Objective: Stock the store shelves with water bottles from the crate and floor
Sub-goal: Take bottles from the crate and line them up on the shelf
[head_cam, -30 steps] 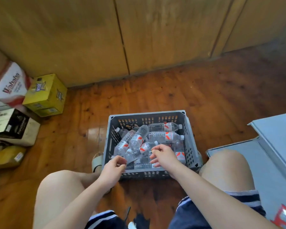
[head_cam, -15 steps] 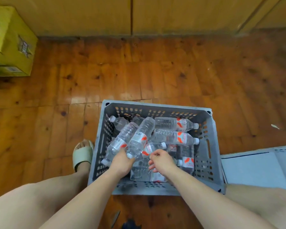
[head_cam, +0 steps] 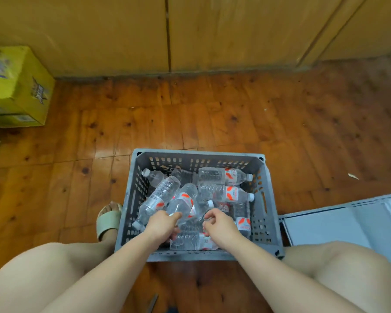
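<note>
**Picking stage of shelf stocking.** A person is squatting over the crate [head_cam: 199,154], which is standing on the wooden floor [head_cam: 212,120] between the knees and is carrying a loose pile of bottles [head_cam: 221,176] lying on their sides. The left hand [head_cam: 161,227] is reaching into the near-left part of the pile. Its fingers [head_cam: 174,216] are pinching the capped end of one bottle [head_cam: 182,204], which is leaning up and away over the others. The right hand [head_cam: 220,225] is hovering just beside it, over the near middle of the pile. Its fingers [head_cam: 209,219] are curling inward, but it cannot be told whether they are gripping anything. No shelf is identifiable; a grey panel [head_cam: 325,222] is lying right of the crate and a yellow box [head_cam: 20,86] is sitting far left by the wall. Judged next move: the left hand draws its bottle clear of the neighbours and the right secures a second, then both go to a shelf.
</note>
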`<state>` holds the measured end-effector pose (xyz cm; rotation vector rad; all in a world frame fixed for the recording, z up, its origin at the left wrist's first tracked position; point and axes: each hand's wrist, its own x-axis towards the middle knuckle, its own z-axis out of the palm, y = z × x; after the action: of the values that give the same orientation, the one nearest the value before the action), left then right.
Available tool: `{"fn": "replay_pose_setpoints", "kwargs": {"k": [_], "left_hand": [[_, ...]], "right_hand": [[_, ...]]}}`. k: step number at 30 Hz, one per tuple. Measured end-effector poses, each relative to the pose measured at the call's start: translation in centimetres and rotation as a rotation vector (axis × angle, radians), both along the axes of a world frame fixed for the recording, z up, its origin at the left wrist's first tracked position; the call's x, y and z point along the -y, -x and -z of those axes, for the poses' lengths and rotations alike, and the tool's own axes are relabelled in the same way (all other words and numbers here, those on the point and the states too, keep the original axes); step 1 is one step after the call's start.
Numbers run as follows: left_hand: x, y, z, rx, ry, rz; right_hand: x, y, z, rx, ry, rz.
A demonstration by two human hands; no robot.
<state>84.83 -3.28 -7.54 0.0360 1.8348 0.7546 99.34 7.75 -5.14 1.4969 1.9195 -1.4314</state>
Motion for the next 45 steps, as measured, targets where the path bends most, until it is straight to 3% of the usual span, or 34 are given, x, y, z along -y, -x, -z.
{"fn": "replay_pose_setpoints", "kwargs": {"k": [6,9,15,21,24,26,29,34,40,45], "left_hand": [[2.7,-2.8,-10.5,-0.017,-0.072,0.093],[3.7,-5.0,-16.0,-0.046,-0.102,0.238],[4.0,-8.4,-23.4,-0.126,-0.182,0.467],[3.1,-10.9,-27.3,-0.26,-0.312,0.514],[3.4,-11.6,-26.8,-0.206,-0.461,0.342],[4.1,-12.6,-26.0,-0.293,-0.504,0.296],[5.4,-14.1,-24.6,-0.438,-0.394,0.46],[5.9,-17.5,-26.4,-0.271,-0.457,0.724],[5.2,-21.3,-28.4,-0.144,-0.703,0.667],[4.8,-22.4,-26.9,-0.266,-0.736,0.65]], "right_hand": [[2.7,-3.9,-5.4,-0.092,-0.353,-0.228],[3.9,-6.2,-7.7,-0.142,-0.528,-0.345],[4.1,-10.9,-10.2,-0.338,-0.847,-0.357],[4.7,-13.3,-14.9,-0.531,-0.618,-0.082],[4.5,-14.1,-16.9,-0.687,-0.368,0.108],[4.3,-14.5,-18.3,-0.808,-0.23,0.211],[4.1,-15.3,-20.5,-0.966,-0.15,0.329],[4.1,-18.5,-23.7,-1.124,-0.012,0.424],[4.6,-22.0,-25.7,-1.2,0.232,0.525],[5.5,-24.6,-25.6,-1.052,0.12,0.582]]}}
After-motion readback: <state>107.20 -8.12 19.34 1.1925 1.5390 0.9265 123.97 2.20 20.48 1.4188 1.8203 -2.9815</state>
